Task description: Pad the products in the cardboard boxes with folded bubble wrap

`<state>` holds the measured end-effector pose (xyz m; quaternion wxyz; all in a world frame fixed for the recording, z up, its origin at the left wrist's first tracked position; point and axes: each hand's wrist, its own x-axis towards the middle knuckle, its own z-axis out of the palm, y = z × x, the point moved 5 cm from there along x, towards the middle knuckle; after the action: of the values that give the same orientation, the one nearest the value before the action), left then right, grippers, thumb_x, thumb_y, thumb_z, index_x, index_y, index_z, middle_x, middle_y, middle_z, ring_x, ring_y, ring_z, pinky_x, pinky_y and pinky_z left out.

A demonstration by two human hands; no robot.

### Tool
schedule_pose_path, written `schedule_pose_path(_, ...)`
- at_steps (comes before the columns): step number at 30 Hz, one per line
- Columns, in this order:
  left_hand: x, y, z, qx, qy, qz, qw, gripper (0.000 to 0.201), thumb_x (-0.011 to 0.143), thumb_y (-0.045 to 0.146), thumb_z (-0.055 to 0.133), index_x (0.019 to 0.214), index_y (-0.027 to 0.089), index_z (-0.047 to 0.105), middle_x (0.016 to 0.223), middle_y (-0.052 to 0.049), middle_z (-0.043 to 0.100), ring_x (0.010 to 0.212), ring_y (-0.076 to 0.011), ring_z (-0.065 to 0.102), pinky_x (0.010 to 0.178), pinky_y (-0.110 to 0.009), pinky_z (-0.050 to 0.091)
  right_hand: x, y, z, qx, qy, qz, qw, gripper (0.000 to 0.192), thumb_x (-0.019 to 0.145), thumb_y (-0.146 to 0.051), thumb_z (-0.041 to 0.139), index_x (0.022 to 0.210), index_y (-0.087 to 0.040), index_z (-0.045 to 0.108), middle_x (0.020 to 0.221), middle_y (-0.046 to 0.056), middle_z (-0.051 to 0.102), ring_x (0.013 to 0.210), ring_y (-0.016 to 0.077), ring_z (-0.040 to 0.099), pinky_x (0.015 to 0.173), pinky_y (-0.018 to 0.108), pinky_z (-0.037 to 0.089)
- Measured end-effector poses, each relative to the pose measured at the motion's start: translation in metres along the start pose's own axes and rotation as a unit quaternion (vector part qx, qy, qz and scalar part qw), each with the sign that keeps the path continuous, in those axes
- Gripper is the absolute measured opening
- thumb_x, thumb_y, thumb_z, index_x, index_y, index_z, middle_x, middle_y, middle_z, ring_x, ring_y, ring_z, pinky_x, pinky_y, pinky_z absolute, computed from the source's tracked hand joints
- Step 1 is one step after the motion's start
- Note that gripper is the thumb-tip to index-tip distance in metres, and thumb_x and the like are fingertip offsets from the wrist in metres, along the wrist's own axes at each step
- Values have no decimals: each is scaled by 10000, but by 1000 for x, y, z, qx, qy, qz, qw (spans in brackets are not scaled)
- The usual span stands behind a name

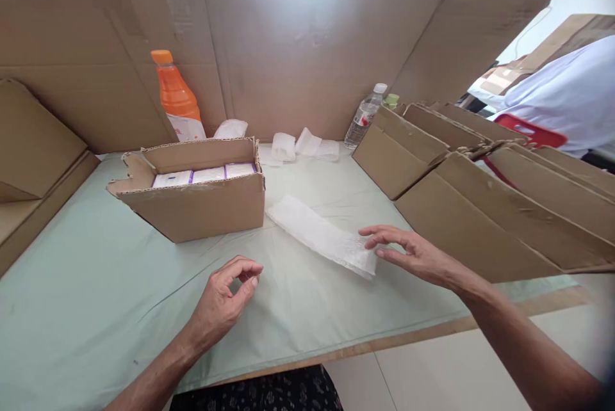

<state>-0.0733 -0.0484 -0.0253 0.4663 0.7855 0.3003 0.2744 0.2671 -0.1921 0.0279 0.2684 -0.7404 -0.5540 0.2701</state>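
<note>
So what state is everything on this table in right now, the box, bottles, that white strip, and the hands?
Cardboard box: open, white packs inside.
White strip: lying flat on the table.
Right hand: open, fingertips on the strip's near end.
Left hand: loosely curled, apparently empty.
Orange bottle: upright, capped.
Clear bottle: upright, capped.

Orange bottle (175, 94), water bottle (364, 118), folded cartons (480, 206).

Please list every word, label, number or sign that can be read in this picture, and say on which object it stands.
No text can be read.
Orange bottle: its white label is too blurred.
Clear bottle: its label is too small.
White packs in the open box: purple marks only, no legible letters.
White sheet under the right hand: no print.
</note>
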Motion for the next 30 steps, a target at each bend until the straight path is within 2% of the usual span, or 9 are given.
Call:
schedule_pose_path(3,9,7,2,25,-21,24,999,151,923,231,555,952,220,703,907,-28,706,825,-152,650,732,-252,548,5,30,-12,-32,20,39,999,452,807,-672,639,968,-275,785,1337,99,685,1224,372,646,892,492,587)
schedule_pose_path(6,30,6,8,71,-38,30,996,185,909,213,546,1002,220,706,1001,-55,709,840,-164,661,604,-229,528,46,31,-20,-40,64,36,996,383,857,-574,608,1020,-266,768,1324,80,691,1091,317,700,914,481,579)
schedule_pose_path(9,52,1,22,137,-40,58,988,258,901,184,538,1104,214,694,1226,-105,679,969,-206,688,634,-265,569,115,32,-24,-56,122,35,990,299,823,-438,654,1023,-239,751,1265,86,710,945,279,712,926,502,562)
schedule_pose_path(14,67,-10,52,251,-12,180,951,347,902,124,541,1230,178,639,1437,-174,583,1261,-316,599,1016,-500,547,244,63,-43,-26,245,71,967,535,815,-334,713,1296,-125,610,1404,220,592,1337,400,534,1144,601,376)
schedule_pose_path(17,67,-15,60,261,-25,200,944,333,903,113,562,1226,172,620,1432,-179,588,1297,-319,568,1043,-500,520,309,78,-42,27,259,95,961,500,881,-395,677,1308,-147,596,1373,216,607,1326,398,538,1147,639,354)
schedule_pose_path(20,67,-16,58,239,-30,190,952,310,902,101,562,1201,169,613,1402,-176,607,1281,-298,575,1038,-471,514,353,68,-16,66,224,54,971,399,875,-406,700,1220,-211,654,1280,130,679,1251,323,608,1127,553,430)
schedule_pose_path(25,70,-15,56,221,-22,186,957,275,894,84,556,1138,180,636,1333,-146,654,1259,-285,586,1037,-461,505,364,14,44,130,91,-87,983,326,817,-311,691,1111,-176,728,1187,74,742,1166,246,673,1057,395,506)
schedule_pose_path(27,70,-17,57,220,-19,188,957,271,884,79,561,1120,182,649,1318,-136,664,1258,-284,587,1038,-460,505,357,-5,53,115,83,-93,986,335,799,-288,673,1104,-167,741,1137,69,758,1113,237,692,1013,375,524)
schedule_pose_path(30,71,-18,57,223,-17,191,956,264,882,88,563,1108,179,667,1305,-136,675,1249,-288,595,1030,-467,512,340,-26,46,73,117,-70,988,295,763,-241,661,1024,-151,767,1005,69,768,1027,243,695,995,394,514)
